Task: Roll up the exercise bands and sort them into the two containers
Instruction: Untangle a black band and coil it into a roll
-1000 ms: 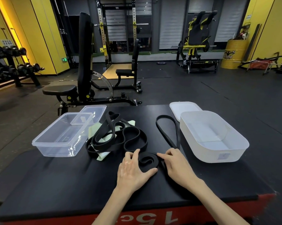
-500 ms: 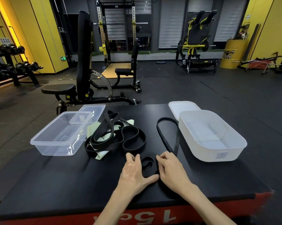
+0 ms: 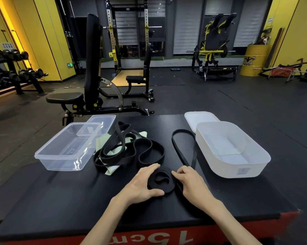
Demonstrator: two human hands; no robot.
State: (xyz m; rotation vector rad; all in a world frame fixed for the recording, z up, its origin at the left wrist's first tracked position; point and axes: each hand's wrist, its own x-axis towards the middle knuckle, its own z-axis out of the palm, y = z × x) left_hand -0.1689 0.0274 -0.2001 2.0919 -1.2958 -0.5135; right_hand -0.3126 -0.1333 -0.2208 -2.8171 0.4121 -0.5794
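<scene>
Near the counter (image 3: 60, 200) edge, your L hand (image 3: 142, 186) cupped the black band roll (image 3: 160, 181), thumb on its near side, fingers curled over the far side. Your R hand (image 3: 191, 183) pinched the roll's right edge w/ bent fingertips. The band's loose loop (image 3: 179, 153) trailed back beside the white container (image 3: 232, 171). Tangled black & green bands (image 3: 126, 151) lay center-left, w/ the clear container (image 3: 64, 163) just left of them. Clear lid (image 3: 103, 121) & white lid (image 3: 200, 119) sat farthest back.

Platform front (image 3: 156, 239): "15cm", white on red, seen upside down.
Yellow drum (image 3: 253, 68): black emblem, lettering ending "STAR"; the rest unclear.
Wall sign (image 3: 70, 64): green, white arrow.
White container (image 3: 255, 171): small label, illegible.
</scene>
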